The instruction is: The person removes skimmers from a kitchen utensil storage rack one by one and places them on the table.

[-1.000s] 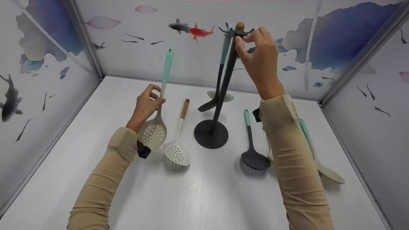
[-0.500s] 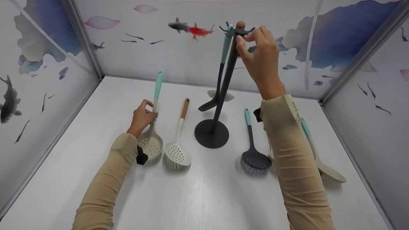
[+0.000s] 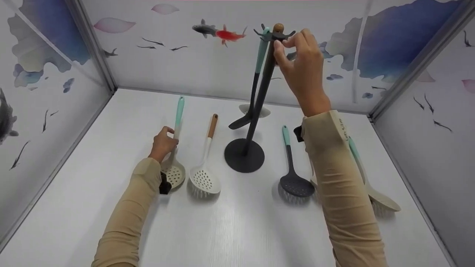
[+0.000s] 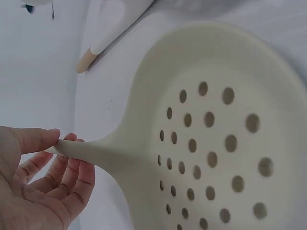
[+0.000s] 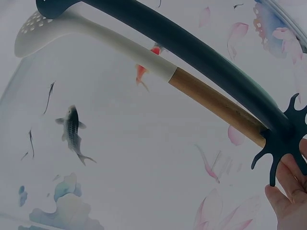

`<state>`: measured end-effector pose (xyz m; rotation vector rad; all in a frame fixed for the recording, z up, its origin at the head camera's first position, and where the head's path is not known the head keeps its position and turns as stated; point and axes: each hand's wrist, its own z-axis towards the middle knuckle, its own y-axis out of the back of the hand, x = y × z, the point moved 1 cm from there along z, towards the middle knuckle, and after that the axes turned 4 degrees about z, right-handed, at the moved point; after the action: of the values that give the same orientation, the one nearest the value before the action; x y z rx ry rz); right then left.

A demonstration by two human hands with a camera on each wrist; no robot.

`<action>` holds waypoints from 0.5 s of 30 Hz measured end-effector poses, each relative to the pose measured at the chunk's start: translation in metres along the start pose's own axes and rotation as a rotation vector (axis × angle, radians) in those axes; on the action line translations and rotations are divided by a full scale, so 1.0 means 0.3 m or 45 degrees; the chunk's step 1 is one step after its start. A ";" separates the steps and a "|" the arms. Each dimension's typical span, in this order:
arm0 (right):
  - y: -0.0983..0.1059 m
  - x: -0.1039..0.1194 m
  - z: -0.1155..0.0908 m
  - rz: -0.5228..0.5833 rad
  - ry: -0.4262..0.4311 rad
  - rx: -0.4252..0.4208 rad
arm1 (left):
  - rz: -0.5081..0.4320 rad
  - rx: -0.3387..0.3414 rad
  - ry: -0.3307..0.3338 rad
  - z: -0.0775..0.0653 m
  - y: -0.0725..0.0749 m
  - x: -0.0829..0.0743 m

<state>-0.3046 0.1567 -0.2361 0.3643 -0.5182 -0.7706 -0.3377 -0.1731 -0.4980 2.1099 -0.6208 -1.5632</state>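
Observation:
In the head view my left hand (image 3: 163,144) pinches the pale shaft of a beige skimmer with a mint handle (image 3: 179,111). Its perforated bowl (image 4: 211,139) lies low at the tabletop, partly behind my wrist; whether it touches cannot be made out. My right hand (image 3: 306,70) pinches the hooked top of a black utensil stand (image 3: 259,100), thumb against the pole. From the stand hang a black utensil with a mint handle (image 3: 261,55) and a white perforated skimmer with a wooden handle (image 5: 216,103).
A white skimmer (image 3: 204,180) with a wooden handle lies just right of the beige one. On the right lie a black skimmer (image 3: 297,185) and a beige utensil (image 3: 384,200) with mint handles. My right forearm partly hides another pale utensil. Printed walls enclose the table (image 3: 222,230).
My left hand has lowered the beige skimmer toward the table, down and slightly left, so its handle stands lower. The right hand keeps its grip on the stand.

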 end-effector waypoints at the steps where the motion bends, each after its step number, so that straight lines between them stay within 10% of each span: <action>1: 0.000 0.001 0.000 0.000 -0.001 -0.001 | 0.007 0.002 0.008 0.002 -0.001 0.005; 15: -0.003 0.005 0.001 -0.015 0.011 -0.011 | 0.283 0.229 0.037 -0.022 0.006 0.023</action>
<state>-0.3044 0.1550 -0.2360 0.3626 -0.5049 -0.7823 -0.3296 -0.1781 -0.5006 2.1017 -0.9820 -1.3966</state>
